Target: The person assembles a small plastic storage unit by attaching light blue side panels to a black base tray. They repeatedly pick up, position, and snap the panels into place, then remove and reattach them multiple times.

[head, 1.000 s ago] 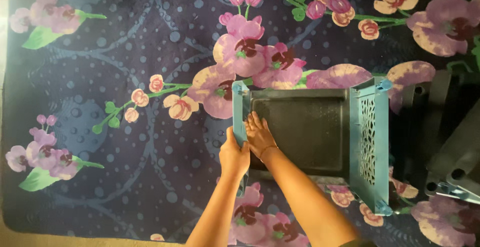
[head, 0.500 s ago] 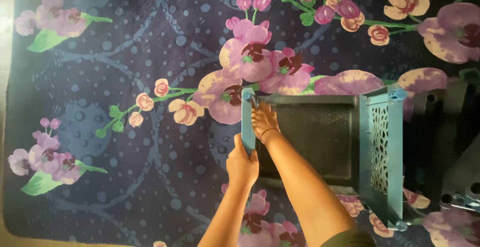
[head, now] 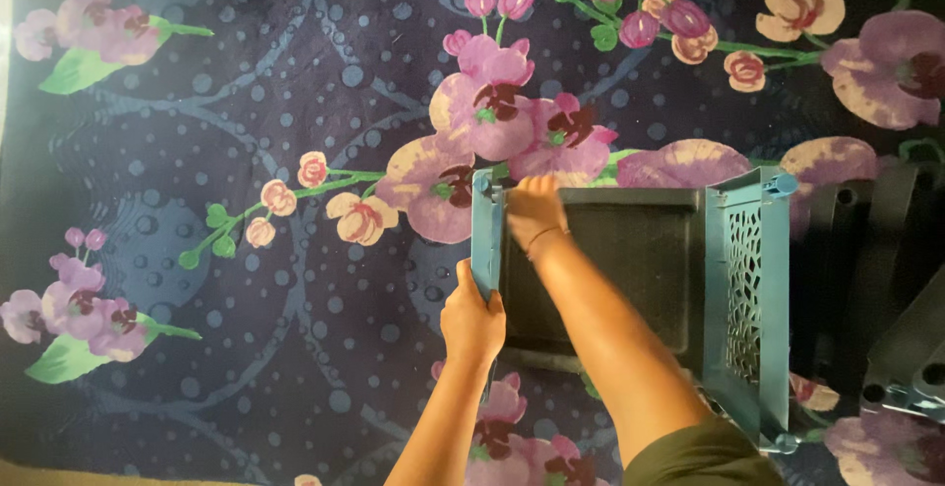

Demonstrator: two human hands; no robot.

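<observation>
A teal plastic shelf frame lies on the floor with a dark grey tray panel (head: 630, 269) set between two teal side pieces. My left hand (head: 472, 321) grips the lower part of the left teal side piece (head: 485, 240). My right hand (head: 534, 208) rests at the tray's upper left corner, fingers against the top of that same side piece. The right teal side piece (head: 753, 299) has a lattice cut-out pattern and stands upright.
Everything sits on a dark blue carpet (head: 246, 102) printed with pink and purple flowers. More dark grey shelf parts (head: 886, 279) lie at the right edge, beside the lattice side piece. A pale floor strip shows at the bottom left.
My right hand has slid up from the tray's left middle to its upper left corner. My left hand keeps its grip on the left side piece.
</observation>
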